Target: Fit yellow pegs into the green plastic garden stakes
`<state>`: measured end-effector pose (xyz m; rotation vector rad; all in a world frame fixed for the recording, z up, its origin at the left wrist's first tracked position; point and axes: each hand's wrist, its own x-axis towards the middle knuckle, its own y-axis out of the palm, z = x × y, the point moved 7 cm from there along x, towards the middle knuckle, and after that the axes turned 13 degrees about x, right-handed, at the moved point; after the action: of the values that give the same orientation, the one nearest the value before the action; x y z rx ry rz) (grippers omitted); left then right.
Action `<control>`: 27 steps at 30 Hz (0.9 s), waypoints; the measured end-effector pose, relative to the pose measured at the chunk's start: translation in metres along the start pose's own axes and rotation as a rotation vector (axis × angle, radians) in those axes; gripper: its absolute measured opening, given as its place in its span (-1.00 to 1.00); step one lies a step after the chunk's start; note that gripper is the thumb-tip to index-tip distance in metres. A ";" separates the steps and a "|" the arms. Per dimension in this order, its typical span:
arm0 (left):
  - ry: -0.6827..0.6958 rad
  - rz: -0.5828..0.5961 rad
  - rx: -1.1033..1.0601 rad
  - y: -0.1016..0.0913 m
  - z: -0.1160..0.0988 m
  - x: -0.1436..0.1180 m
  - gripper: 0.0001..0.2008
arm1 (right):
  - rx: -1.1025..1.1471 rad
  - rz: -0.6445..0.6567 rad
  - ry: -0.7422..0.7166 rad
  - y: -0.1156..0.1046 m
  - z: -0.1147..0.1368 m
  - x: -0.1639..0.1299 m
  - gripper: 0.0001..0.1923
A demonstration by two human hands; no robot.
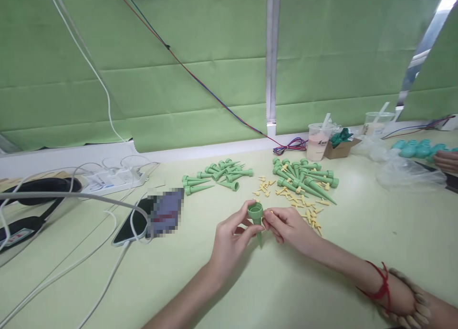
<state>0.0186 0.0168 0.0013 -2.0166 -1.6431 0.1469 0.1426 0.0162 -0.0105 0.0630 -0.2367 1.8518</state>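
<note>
Between the thumb and fingers of my left hand [231,236] is a green plastic watering spike [255,213], cup end up and point down. My right hand [286,226] pinches a small yellow plug [272,213] against the spike's side; fingers hide most of it, so I cannot tell whether it sits in the spike. Beyond my hands lie two groups of green spikes, a left pile [214,171] and a right pile [304,174]. Loose yellow plugs [313,219] are scattered in front of and beside the right pile.
On the left are a phone [134,219], a power strip [114,179], white cables and black headphones [39,190]. Drink cups [317,145], a small cardboard box [339,149] and plastic bags [397,171] stand at the back right. Another person's hand [447,160] is near teal bulb-shaped pieces [417,148].
</note>
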 end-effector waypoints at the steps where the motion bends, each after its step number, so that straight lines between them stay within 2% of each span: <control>1: 0.055 -0.022 0.047 -0.002 -0.003 -0.001 -0.63 | 0.122 0.039 0.063 0.004 -0.005 0.001 -0.53; 4: 0.105 -0.032 0.104 -0.004 -0.006 0.000 -0.65 | 0.320 0.123 0.194 0.011 -0.014 0.002 -0.46; 6: 0.032 0.003 0.054 -0.001 -0.001 0.002 -0.61 | 0.212 0.091 0.179 0.008 -0.013 0.003 -0.44; 10: -0.119 0.040 -0.138 0.003 0.007 0.007 -0.50 | -0.329 -0.085 -0.107 -0.010 0.008 0.002 -0.52; 12: -0.165 0.039 -0.189 0.003 0.009 0.008 -0.46 | -0.494 -0.095 -0.230 -0.011 0.015 0.001 -0.61; 16: -0.192 0.062 -0.228 0.002 0.008 0.008 -0.42 | -0.635 -0.086 -0.374 -0.009 0.016 0.000 -0.65; 22: -0.173 0.206 -0.249 0.010 0.005 0.006 -0.53 | -0.905 -0.179 -0.674 -0.006 0.031 -0.008 -0.65; 27: -0.197 0.243 -0.244 0.011 0.005 0.004 -0.51 | -0.986 -0.159 -0.770 0.000 0.038 -0.014 -0.66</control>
<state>0.0274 0.0204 -0.0069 -2.4547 -1.5896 0.2498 0.1439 -0.0042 0.0242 0.1016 -1.5900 1.3038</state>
